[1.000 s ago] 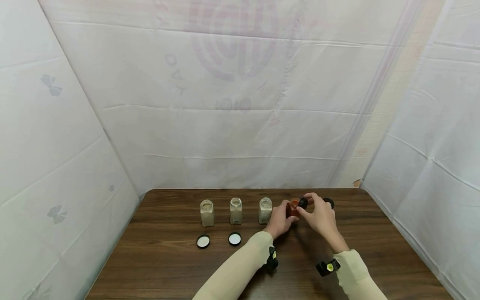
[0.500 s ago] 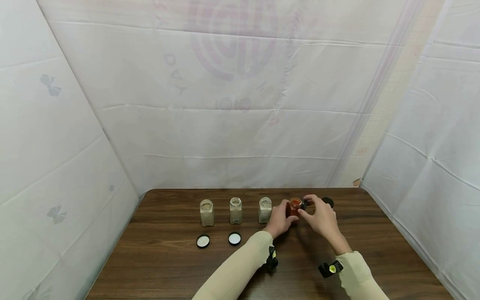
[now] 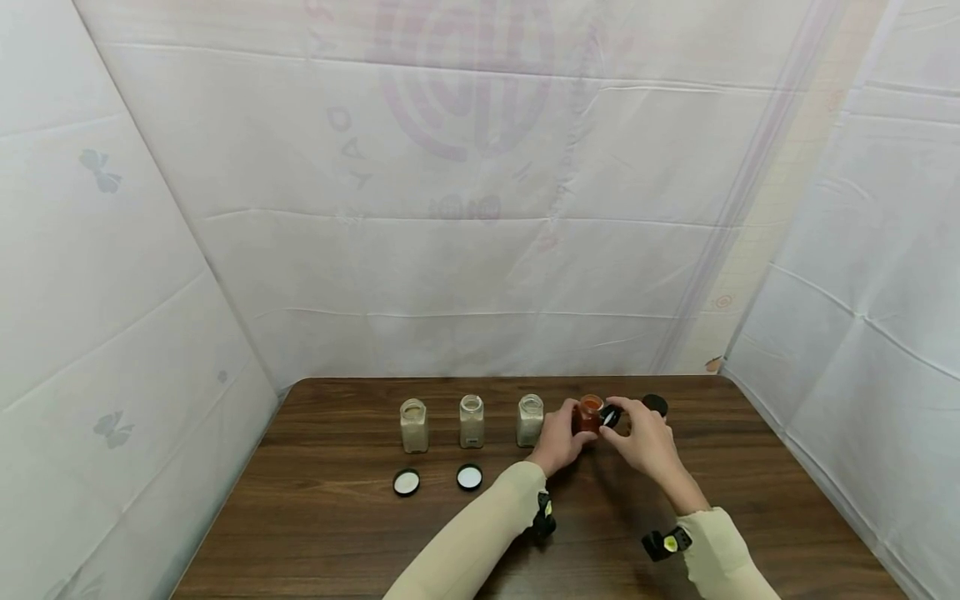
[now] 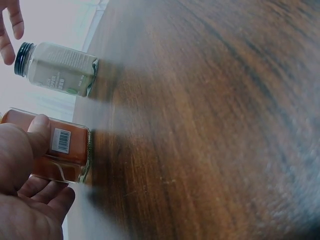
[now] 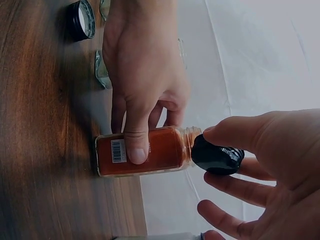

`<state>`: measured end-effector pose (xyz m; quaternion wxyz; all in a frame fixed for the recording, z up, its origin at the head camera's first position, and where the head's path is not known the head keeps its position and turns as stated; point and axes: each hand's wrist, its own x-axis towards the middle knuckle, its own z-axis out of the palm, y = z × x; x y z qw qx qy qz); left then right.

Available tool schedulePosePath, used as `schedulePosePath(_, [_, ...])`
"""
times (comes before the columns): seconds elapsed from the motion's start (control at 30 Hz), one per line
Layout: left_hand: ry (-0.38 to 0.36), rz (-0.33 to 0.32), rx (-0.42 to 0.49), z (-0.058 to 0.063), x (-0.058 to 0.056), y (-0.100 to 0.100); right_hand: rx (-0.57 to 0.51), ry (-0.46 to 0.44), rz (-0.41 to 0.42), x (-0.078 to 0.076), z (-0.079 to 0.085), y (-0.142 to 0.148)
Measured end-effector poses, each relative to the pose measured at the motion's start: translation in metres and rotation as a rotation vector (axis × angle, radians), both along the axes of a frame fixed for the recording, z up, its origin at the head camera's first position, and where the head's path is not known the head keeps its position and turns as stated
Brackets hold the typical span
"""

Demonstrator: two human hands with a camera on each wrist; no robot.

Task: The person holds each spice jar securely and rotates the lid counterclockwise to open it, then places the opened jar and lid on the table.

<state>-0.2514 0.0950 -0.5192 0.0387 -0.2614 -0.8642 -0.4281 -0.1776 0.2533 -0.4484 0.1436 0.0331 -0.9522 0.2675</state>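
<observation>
I had my left grip [image 3: 557,439] round the red jar [image 5: 167,150], standing upright. Right grip [image 3: 647,439] was pinching the cap [image 5: 216,156], tilted, just right of its top.

booth-like space: white printed sheets [image 3: 480,275] round brown table [image 3: 315,533]

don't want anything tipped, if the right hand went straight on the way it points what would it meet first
Probably the red-filled jar: the right hand points at it, and the black lid in its grip would touch it first. Depth between lid and jar is unclear.
</observation>
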Motion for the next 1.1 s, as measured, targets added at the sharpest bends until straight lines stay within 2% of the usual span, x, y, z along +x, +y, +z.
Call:
schedulePosePath(0.43, [0.035,-0.008,0.008,-0.003,-0.002,0.001,0.002,-0.034,0.008,0.006,-0.006,0.007])
schedulePosePath(0.67, [-0.008,0.003,-0.004,-0.005,-0.005,0.003,0.005,-0.026,0.016,0.010,-0.009,0.008])
schedulePosePath(0.87, [-0.002,0.006,-0.005,-0.006,-0.006,0.004,0.013,-0.009,0.019,0.011,-0.011,0.007])
schedulePosePath(1.1, [0.017,0.009,0.002,-0.005,-0.004,0.002,0.011,-0.042,0.017,0.013,-0.016,0.006])
